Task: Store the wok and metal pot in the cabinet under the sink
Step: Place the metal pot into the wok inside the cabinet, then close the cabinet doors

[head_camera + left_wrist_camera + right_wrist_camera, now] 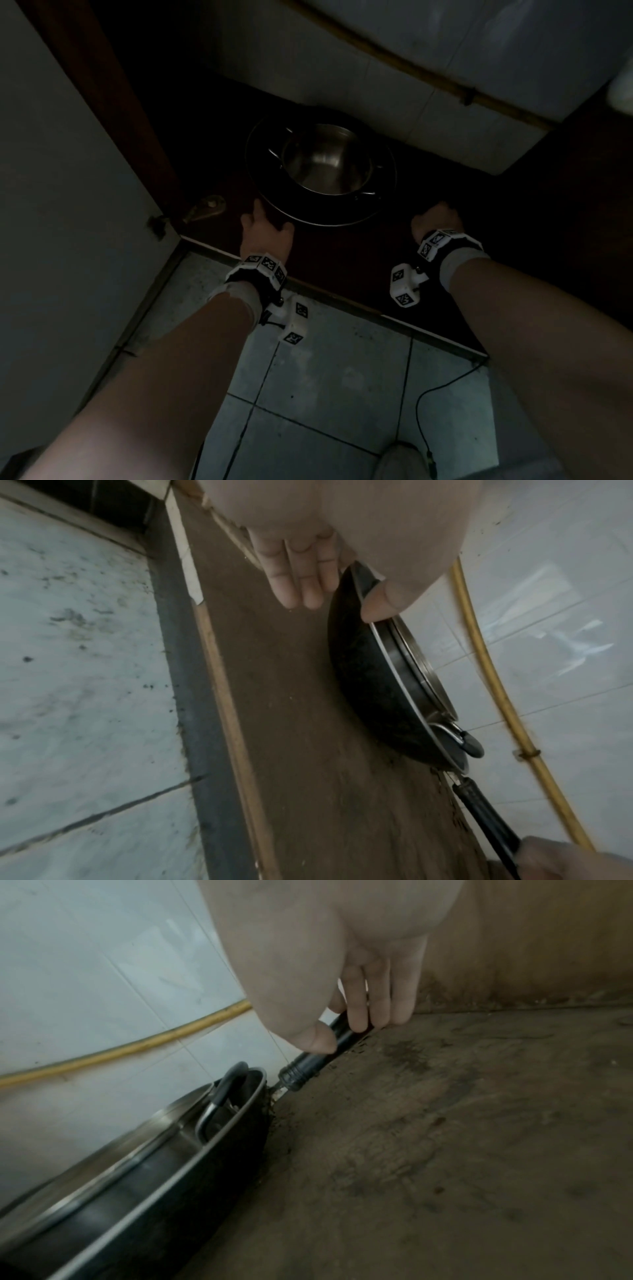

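Observation:
A black wok sits on the cabinet floor with a shiny metal pot nested inside it. My left hand holds the wok's near-left rim; in the left wrist view the thumb lies over the rim of the wok and the fingers lie along its outside. My right hand grips the wok's black handle, thumb on top and fingers curled round it. The pot's loop handle rises just inside the wok's edge.
The open cabinet door stands at the left with a brass hinge. A yellow hose runs along the white tiled back wall. The cabinet's side wall is close on the right. A black cable lies on the tiled floor.

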{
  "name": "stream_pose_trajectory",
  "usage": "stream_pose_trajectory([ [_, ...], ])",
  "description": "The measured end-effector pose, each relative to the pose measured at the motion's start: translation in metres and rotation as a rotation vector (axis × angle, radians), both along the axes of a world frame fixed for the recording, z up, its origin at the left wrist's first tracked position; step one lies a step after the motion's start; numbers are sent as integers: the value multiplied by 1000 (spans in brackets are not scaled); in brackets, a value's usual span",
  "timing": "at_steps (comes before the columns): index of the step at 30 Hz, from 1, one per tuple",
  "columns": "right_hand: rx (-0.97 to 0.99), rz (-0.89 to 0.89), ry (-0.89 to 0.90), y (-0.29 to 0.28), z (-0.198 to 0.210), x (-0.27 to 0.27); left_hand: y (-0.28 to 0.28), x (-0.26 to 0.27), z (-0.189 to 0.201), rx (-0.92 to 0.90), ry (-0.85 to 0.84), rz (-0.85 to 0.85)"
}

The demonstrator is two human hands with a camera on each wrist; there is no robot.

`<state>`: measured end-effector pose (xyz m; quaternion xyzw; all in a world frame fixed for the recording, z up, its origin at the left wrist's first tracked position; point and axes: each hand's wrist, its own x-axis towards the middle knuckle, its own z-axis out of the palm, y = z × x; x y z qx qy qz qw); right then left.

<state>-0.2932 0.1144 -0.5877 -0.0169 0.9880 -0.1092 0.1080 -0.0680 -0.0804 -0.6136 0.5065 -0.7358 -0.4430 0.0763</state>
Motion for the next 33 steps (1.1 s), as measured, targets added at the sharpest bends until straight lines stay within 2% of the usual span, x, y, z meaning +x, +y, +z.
stream_pose_trajectory([
  [4,66,-16,10,0,-2,6,-1,-2,4,5,23,-40],
  [9,22,-42,44,-7,2,17,-2,1,6,75,21,-73],
  [15,24,107,-73,-18,32,59,9,22,22,172,-28,-53],
  [20,10,202,-352,-22,69,84,16,44,83,179,-106,-101],
  [23,-175,132,-627,-23,110,115,17,56,130,215,-137,-146],
  [25,-230,122,-752,-24,143,140,19,68,164,245,-138,-132],
  [29,-279,151,-799,-13,211,177,30,91,238,267,-171,-189],
  [33,-218,236,-791,6,284,207,44,124,318,281,-186,-167],
])
